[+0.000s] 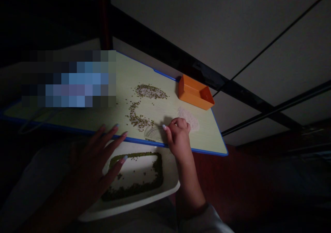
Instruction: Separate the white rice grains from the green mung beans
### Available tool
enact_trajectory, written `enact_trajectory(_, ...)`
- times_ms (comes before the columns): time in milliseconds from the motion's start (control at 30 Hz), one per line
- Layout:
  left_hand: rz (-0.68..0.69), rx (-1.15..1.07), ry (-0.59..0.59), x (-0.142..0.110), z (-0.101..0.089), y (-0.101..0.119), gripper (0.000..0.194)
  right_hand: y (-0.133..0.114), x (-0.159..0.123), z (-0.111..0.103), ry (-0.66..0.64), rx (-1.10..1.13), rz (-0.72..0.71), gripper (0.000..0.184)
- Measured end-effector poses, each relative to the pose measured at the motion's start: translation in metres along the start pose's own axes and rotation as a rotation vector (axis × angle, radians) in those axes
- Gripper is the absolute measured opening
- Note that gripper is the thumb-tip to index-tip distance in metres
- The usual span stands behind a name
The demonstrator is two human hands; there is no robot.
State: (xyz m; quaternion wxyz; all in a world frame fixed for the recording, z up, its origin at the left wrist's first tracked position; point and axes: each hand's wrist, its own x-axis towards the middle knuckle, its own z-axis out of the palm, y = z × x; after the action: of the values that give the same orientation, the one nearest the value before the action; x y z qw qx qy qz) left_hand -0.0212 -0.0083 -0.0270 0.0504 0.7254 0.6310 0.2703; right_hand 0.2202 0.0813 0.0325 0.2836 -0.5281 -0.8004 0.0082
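My right hand (pixel 178 134) is closed at the front part of the pale green board (pixel 165 114), holding the end of a clear half-round protractor (pixel 154 133). Its fingers are curled, and the grip is partly hidden. Left of the protractor is a curved band of green beans (pixel 138 119). Behind lies a pile of beans mixed with white grains (pixel 151 91). Pale grains like rice (pixel 190 118) are spread just beyond my right hand. With fingers spread, my left hand (pixel 100 157) hovers over the left side of a white tray (pixel 170 178), which has green beans along its inner edges.
An orange open box (pixel 195 95) stands at the board's far right corner, near the wall cabinets. At the left, a blurred-out bluish object (pixel 85 83) rests on the board, with a thin cable beside it. A blue rim (pixel 207 152) edges the board. Dark red floor shows at the right.
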Motion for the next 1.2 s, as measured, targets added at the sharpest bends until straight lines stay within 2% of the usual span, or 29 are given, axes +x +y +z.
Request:
enact_trajectory(267,-0.064,0.035,-0.072,0.001,-0.006,0.010,0.050,0.001,-0.002,-0.001,-0.045,0.048,-0.012,0.025)
enact_trajectory(333,-0.084,0.040,-0.096,0.003,-0.009,0.014,0.049,0.003,-0.003,-0.001,0.005,0.088,0.004,0.027)
enact_trajectory(467,-0.098,0.018,-0.127,0.002,-0.010,0.015,0.049,0.006,-0.009,-0.001,0.190,0.114,0.106,0.032)
enact_trajectory(533,-0.114,0.001,-0.108,0.001,-0.007,0.013,0.050,0.005,-0.013,-0.001,0.232,0.100,0.127,0.032)
enact_trajectory(833,-0.035,-0.025,-0.029,-0.004,0.006,-0.005,0.058,-0.012,-0.017,0.002,0.153,0.069,0.059,0.026)
enact_trajectory(967,0.087,-0.097,0.044,-0.004,0.011,-0.011,0.066,-0.017,-0.012,0.006,0.143,-0.034,0.039,0.024)
enact_trajectory(1200,0.148,-0.122,0.100,-0.002,0.013,-0.013,0.065,-0.021,-0.006,0.008,0.100,-0.184,0.062,0.024)
